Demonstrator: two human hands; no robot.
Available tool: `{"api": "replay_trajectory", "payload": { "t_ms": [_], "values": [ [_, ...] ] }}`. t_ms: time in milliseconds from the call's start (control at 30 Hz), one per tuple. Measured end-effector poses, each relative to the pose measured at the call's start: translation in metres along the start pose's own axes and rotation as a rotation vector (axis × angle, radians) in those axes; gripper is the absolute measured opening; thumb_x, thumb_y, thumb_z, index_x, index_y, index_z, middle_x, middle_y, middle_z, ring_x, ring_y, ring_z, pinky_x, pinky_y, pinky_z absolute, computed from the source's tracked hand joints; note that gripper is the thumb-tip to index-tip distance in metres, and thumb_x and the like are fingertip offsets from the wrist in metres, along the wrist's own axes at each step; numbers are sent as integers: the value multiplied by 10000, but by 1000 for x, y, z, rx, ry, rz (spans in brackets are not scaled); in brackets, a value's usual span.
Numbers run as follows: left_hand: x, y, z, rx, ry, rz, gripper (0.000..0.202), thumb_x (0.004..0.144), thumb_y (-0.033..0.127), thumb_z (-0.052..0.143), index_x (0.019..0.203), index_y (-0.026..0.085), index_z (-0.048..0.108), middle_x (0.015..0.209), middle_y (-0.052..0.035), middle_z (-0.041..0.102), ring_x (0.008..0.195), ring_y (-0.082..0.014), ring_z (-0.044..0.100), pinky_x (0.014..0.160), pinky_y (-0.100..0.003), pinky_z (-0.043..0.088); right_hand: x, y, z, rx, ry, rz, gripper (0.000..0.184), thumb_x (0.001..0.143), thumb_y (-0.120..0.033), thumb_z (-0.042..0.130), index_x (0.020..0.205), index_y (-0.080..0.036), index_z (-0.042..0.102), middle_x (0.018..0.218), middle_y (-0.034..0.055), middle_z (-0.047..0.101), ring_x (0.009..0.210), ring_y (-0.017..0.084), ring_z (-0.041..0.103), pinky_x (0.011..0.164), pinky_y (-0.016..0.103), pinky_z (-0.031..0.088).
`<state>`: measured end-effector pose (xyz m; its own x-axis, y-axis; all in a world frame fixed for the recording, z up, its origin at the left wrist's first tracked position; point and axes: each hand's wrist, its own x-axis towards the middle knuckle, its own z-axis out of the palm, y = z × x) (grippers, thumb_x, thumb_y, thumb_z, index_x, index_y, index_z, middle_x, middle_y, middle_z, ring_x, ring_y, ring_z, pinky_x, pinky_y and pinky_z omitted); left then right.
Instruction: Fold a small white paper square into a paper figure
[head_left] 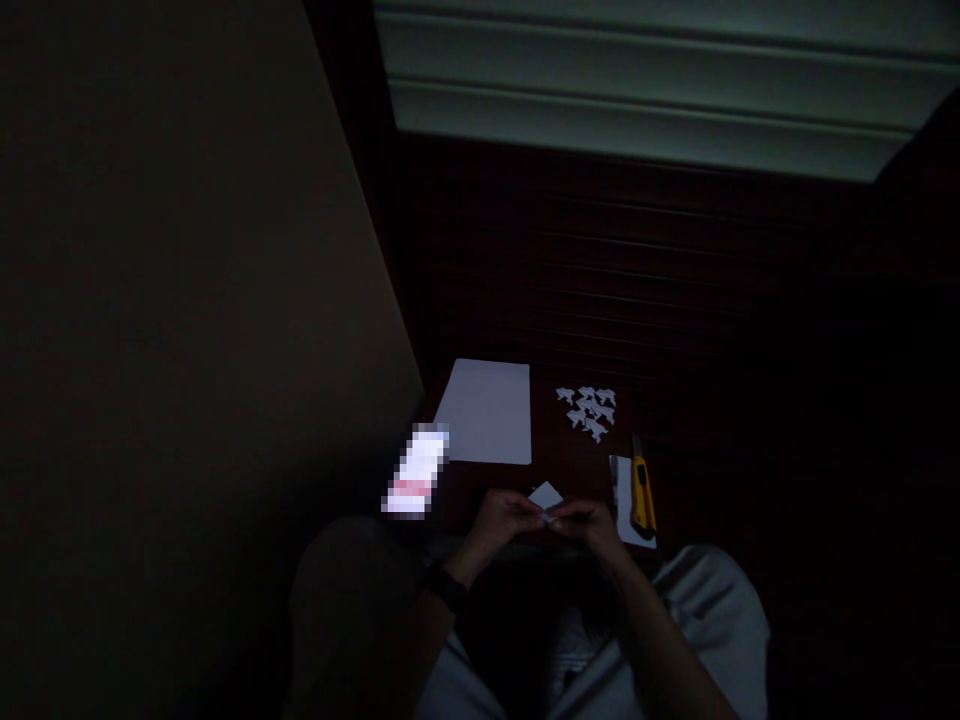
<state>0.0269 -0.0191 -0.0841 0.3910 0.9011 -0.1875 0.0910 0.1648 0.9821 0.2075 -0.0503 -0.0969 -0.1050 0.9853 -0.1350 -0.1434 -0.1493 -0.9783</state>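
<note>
Between my two hands is a small piece of white folded paper [547, 494], one corner pointing away from me. My left hand [506, 513], with a dark band on the wrist, pinches its lower left edge. On the other side my right hand [589, 522] grips the lower right edge, fingertips close to those of the left. Several small white folded paper figures [590, 408] lie in a cluster beyond my right hand. To the right, a yellow utility knife [642, 500] rests on a white paper strip [624, 500]. Fine folds are too dark to make out.
A large white paper sheet [487, 412] lies on the dark table [546, 445] at the back left. A lit phone [417, 470], its screen blurred, is at the left edge. A pale wall [225, 250] rises at left, and a slatted panel [570, 270] stands behind.
</note>
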Motion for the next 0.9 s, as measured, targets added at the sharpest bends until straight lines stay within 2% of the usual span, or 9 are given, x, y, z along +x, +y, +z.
{"api": "replay_trajectory", "payload": {
  "t_ms": [200, 467, 733, 900],
  "values": [
    [0, -1, -1, 54, -25, 2, 329, 550, 348, 717, 771, 106, 701, 728, -92, 697, 673, -211, 630, 614, -267, 461, 0, 0, 0, 0, 1, 17, 218, 539, -298, 758, 707, -171, 702, 765, 59, 682, 721, 204, 616, 685, 317, 455],
    [-1, 0, -2, 78, -33, -29, 287, 548, 341, 715, 729, 119, 712, 698, -82, 698, 670, -213, 628, 615, -264, 458, -1, -4, 1, -87, -14, 3, 190, 539, -296, 755, 679, -178, 706, 756, 54, 675, 711, 198, 608, 654, 296, 454],
    [-4, 10, -3, 97, -12, -50, 284, 536, 352, 719, 697, 118, 709, 676, -79, 692, 639, -201, 623, 589, -257, 456, -2, -4, 3, -124, 62, 88, 240, 504, -318, 770, 685, -175, 707, 673, 42, 680, 626, 187, 604, 580, 277, 446],
    [-3, 4, -5, 85, -17, -46, 302, 515, 354, 731, 694, 112, 705, 663, -79, 690, 627, -197, 621, 580, -252, 453, -1, -5, 3, -148, 54, 72, 240, 510, -326, 767, 679, -167, 705, 692, 51, 679, 649, 190, 603, 591, 275, 446]
  ]
}}
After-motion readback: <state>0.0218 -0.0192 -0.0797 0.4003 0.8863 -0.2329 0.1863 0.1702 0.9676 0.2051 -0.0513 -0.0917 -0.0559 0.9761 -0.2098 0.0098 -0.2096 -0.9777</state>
